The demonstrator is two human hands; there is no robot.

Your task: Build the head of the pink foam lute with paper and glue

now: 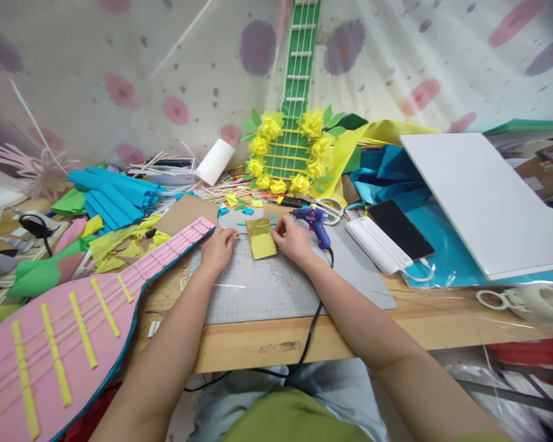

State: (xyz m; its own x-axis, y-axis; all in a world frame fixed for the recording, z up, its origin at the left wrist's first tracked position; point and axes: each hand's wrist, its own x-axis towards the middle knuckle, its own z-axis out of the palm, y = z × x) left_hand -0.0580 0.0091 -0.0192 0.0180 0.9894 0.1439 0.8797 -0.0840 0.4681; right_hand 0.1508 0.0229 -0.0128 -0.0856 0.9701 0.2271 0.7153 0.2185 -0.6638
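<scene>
On the grey cutting mat (pixel 299 279) lies a small yellow rectangular piece (pixel 262 244) with a folded or layered upper part. Thin blue sticks (pixel 242 224) jut out on both sides of its upper end. My right hand (pixel 292 240) is closed at the piece's right edge, thumb and fingertips against it. To the left of the piece, my left hand (pixel 218 248) rests with curled fingers by the head of a pink paper guitar (pixel 92 313); whatever is between those fingers is hidden. A blue glue gun (pixel 314 222) lies just beyond my right hand.
A green guitar with yellow flowers (pixel 291 147) stands at the back. Scissors (pixel 329 209), a white power bank (pixel 378 244), a black phone (pixel 400 229) and a white board (pixel 483 202) lie right. Blue crepe paper (pixel 117 193) and scraps lie left. The glue gun's cable (pixel 314 319) crosses the table edge.
</scene>
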